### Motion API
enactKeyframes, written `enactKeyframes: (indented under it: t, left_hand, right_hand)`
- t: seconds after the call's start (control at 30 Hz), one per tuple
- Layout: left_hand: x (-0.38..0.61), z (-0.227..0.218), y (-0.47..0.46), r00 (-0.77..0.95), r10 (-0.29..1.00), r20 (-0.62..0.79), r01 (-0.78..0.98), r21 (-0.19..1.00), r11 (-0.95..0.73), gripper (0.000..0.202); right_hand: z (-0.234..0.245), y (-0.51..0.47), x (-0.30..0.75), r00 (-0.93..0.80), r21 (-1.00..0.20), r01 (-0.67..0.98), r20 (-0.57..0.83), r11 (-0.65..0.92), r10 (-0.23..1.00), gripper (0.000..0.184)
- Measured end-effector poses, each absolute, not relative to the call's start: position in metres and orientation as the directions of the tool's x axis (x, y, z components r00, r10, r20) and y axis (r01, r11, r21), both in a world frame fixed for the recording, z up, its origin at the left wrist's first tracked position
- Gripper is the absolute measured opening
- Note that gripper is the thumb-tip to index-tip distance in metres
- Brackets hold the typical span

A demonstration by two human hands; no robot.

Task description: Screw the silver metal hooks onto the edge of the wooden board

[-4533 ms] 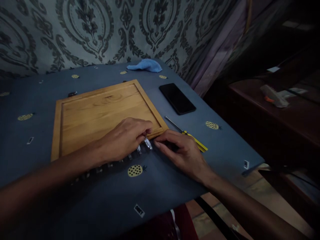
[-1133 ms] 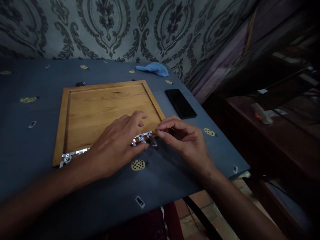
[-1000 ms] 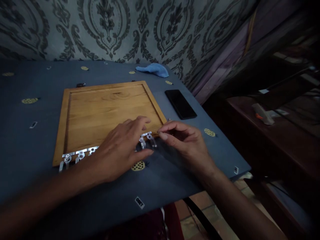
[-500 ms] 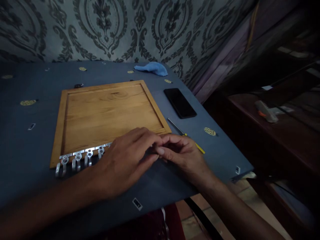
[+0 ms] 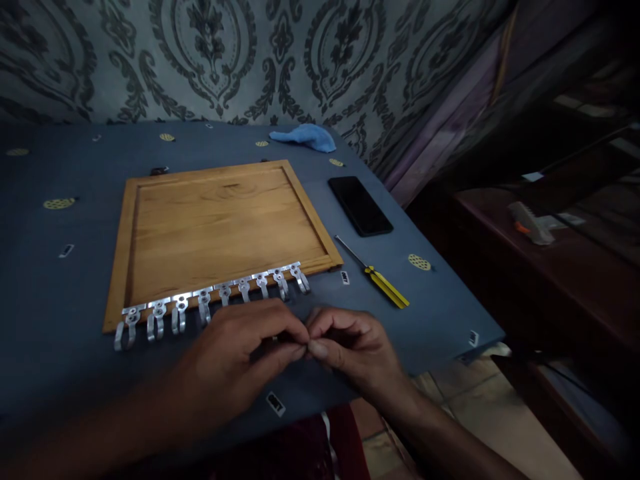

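Observation:
Fingertip to fingertip, my left hand (image 5: pixel 245 360) and my right hand (image 5: pixel 355 347) meet above the table's near edge, both closed in a pinch. Whatever lies between the fingertips is hidden or too small to name. Just beyond them is a metal hook rail (image 5: pixel 215 293) with several silvery hooks, lying along the near edge of a framed wooden panel (image 5: pixel 225 220). The hooks hang over that edge towards me. To the right of the panel lies a screwdriver (image 5: pixel 385 285) with a yellow handle, its shaft pointing away to the left.
A black phone (image 5: pixel 361 207) lies right of the panel, and a blue cloth (image 5: pixel 305 137) is at the back. The blue table cover (image 5: pixel 450 313) ends at the right, with tiled floor below. A dark red surface (image 5: pixel 560 267) stands farther right, and a patterned curtain (image 5: pixel 280 60) hangs behind.
Both hands have drawn back towards me from the panel's near right corner, still pinched together. The whole hook rail and the screwdriver's handle are now uncovered.

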State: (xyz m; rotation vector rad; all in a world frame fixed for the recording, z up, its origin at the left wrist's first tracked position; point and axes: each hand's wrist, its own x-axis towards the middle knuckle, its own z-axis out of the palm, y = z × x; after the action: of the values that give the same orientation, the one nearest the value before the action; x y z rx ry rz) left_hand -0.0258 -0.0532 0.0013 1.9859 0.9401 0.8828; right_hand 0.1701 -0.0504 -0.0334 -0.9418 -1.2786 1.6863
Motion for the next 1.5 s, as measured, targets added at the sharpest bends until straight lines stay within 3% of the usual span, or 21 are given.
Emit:
enactKeyframes:
  t: [0.27,0.57,0.73,0.97,1.27,1.5]
  left_hand:
    - [-0.020,0.000,-0.057,0.469,0.863,0.187,0.221,0.921,-0.320,0.009]
    - [-0.020,0.000,-0.063,0.528,0.846,0.079,0.222,0.948,-0.226,0.009]
    - [-0.022,-0.005,-0.062,0.558,0.819,0.131,0.209,0.934,-0.292,0.005]
    - [-0.020,-0.006,-0.061,0.577,0.801,0.163,0.191,0.926,-0.326,0.004]
    - [-0.020,-0.006,-0.059,0.486,0.872,0.051,0.262,0.944,-0.201,0.013]
    - [-0.024,-0.007,-0.060,0.492,0.863,0.118,0.301,0.907,-0.295,0.010]
  right_hand:
    - [-0.045,-0.064,0.165,-0.356,-0.904,-0.302,-0.186,-0.302,0.916,0.034]
    - [-0.044,-0.071,0.160,-0.459,-0.809,-0.390,-0.244,-0.440,0.854,0.038]
    - [-0.045,-0.071,0.160,-0.463,-0.798,-0.414,-0.229,-0.438,0.856,0.035]
    - [-0.041,-0.072,0.159,-0.401,-0.802,-0.410,-0.269,-0.435,0.876,0.055]
    - [-0.036,-0.074,0.162,-0.278,-0.909,-0.328,-0.168,-0.258,0.946,0.025]
    - [-0.033,-0.074,0.166,-0.261,-0.962,-0.225,-0.094,-0.155,0.961,0.012]
